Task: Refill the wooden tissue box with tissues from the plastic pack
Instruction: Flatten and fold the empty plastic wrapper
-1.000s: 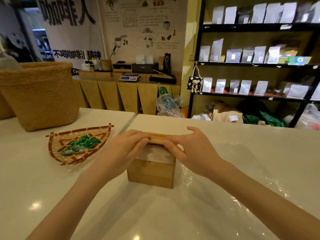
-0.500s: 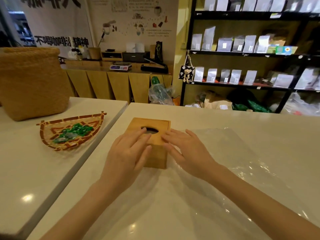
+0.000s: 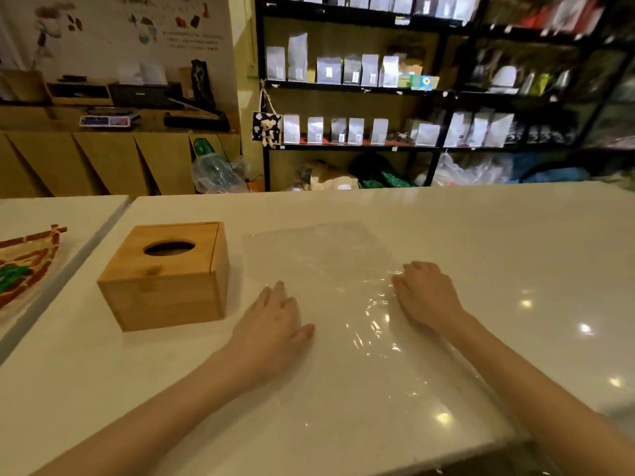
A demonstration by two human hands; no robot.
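Observation:
The wooden tissue box (image 3: 165, 280) stands upright on the white counter (image 3: 481, 242), its lid shut, with a dark oval slot on top. To its right the clear plastic pack (image 3: 330, 266) lies flat and looks empty. My left hand (image 3: 271, 321) rests palm down at the pack's left edge, fingers slightly apart, a short gap from the box. My right hand (image 3: 424, 293) lies on the pack's crinkled right side with its fingers curled. Whether it pinches the plastic I cannot tell.
A woven tray (image 3: 24, 266) with green-wrapped sweets sits on the neighbouring counter at the far left. Black shelves (image 3: 378, 91) with silver pouches stand behind the counter. A wooden sideboard (image 3: 103, 156) with a scale is at the back left.
Both hands have left the box's lid and moved right onto the plastic pack. The lid, held over the open box a second ago, is now closed. The view has turned right.

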